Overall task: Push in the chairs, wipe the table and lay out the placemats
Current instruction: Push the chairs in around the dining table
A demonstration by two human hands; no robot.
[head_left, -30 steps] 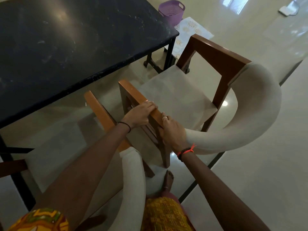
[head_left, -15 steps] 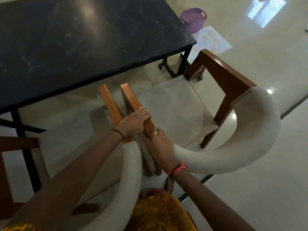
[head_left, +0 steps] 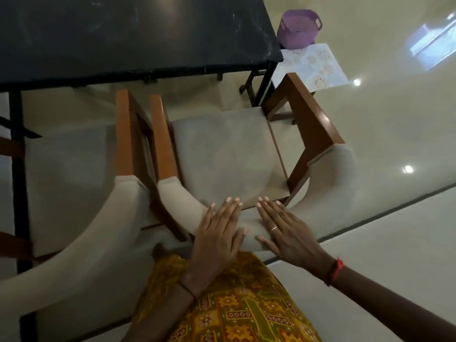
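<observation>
Cream, glossy tile covers the floor (head_left: 394,243), catching bright spots of light and a window's reflection at the far right. The black stone-topped table (head_left: 123,40) fills the upper left on dark metal legs, its surface flecked with pale smears. Two padded chairs face it side by side: the chair (head_left: 222,149) in the middle, with a beige seat and brown wooden arms, stands squared to the table with its seat front just short of the near edge, and the second chair (head_left: 66,181) sits at its left, their orange-brown armrests nearly touching. A pale patterned placemat (head_left: 313,65) lies on the floor past the table's right corner, with a purple basket (head_left: 298,28) at its far edge. The left hand (head_left: 217,238) and right hand (head_left: 288,235) press flat on the chair's curved cushioned backrest, fingers straight and grasping nothing; a ring (head_left: 273,228) shows on the right one. Half a second ago both hands were curled round the chair's left wooden armrest and the chair stood angled away from the table; now it is lined up beside its neighbour.
</observation>
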